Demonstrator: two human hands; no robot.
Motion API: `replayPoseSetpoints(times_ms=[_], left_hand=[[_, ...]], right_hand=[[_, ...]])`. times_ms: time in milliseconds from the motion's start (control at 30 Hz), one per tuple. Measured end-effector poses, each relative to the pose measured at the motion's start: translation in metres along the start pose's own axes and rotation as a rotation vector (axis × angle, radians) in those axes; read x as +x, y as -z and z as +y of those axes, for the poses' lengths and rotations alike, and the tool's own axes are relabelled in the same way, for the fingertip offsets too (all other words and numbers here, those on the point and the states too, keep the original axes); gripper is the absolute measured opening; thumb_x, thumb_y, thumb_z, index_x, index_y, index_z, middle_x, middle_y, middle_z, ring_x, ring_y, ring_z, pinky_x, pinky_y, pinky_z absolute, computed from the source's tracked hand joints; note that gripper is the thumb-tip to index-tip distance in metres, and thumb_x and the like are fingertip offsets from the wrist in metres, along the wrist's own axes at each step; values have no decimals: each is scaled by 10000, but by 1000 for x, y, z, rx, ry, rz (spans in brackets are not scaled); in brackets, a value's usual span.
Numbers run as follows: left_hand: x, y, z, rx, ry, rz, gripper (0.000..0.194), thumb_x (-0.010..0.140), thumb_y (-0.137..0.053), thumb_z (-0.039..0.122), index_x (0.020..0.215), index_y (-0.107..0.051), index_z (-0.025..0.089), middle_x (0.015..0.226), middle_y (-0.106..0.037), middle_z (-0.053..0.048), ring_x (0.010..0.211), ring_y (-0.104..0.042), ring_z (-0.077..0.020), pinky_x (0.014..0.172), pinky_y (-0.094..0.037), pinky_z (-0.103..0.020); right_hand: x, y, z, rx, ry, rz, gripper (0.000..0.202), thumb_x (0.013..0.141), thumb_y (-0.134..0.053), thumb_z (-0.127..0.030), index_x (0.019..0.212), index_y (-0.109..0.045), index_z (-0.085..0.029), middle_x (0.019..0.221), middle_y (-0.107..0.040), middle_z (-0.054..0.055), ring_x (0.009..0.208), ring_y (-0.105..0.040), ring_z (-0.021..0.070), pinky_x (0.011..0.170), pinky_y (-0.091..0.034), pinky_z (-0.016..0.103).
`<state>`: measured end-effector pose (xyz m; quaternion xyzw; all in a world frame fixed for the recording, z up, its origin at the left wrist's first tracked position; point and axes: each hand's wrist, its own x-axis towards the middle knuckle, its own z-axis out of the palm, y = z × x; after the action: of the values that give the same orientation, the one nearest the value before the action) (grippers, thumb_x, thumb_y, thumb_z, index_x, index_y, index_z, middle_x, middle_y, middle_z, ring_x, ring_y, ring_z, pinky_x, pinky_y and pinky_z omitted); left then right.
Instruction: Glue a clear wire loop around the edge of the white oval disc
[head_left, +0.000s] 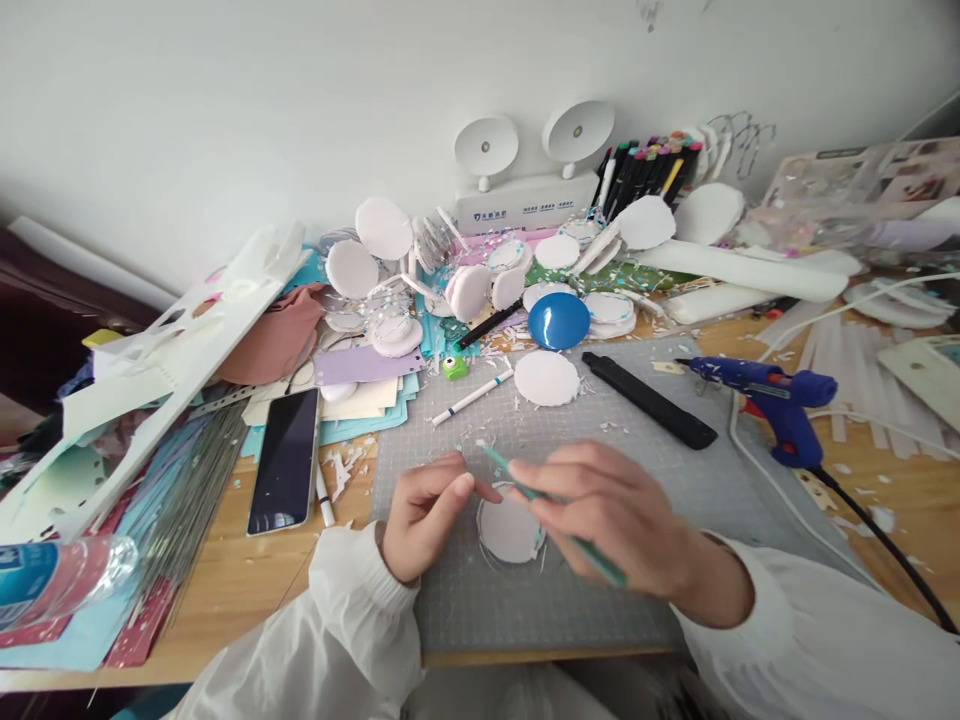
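My right hand is closed around a slim teal pen-shaped tool, whose exact kind I cannot make out. Its tip points up and left, just past my left fingers. My left hand is half closed, thumb and fingers drawn together; whatever may be between them is hidden. Its index fingertip reaches the top edge of a white round disc with thin wire around its rim. That disc lies on the grey cutting mat beneath both hands. Small white scraps are scattered just beyond my fingers.
A blue oval piece, another white disc, a white pen and a black bar-shaped tool lie ahead. The blue glue gun and its cable are at right. A phone and bottle sit left.
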<state>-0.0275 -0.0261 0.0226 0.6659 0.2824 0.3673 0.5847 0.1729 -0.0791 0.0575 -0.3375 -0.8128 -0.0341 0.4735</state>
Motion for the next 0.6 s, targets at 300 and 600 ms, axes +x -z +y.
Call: replayPoseSetpoints(times_ms=[300, 600], left_hand=[[-1, 1, -11, -173, 181, 119, 346, 881, -571, 401, 650, -650, 155, 588, -525, -2, 593, -439, -129, 605, -355, -268], [5, 3, 0, -146, 231, 203, 381, 807, -560, 397, 504, -523, 168, 517, -406, 21, 554, -346, -118, 563, -258, -272]], right_hand=[[10, -27, -17, -222, 141, -189, 183, 877, -517, -64, 786, -655, -142, 893, -716, 101, 839, -612, 207, 739, -531, 343], [-68, 69, 11, -746, -590, 255, 66, 768, -584, -155, 816, -580, -201, 754, -611, 85, 733, -586, 262, 669, -456, 409]])
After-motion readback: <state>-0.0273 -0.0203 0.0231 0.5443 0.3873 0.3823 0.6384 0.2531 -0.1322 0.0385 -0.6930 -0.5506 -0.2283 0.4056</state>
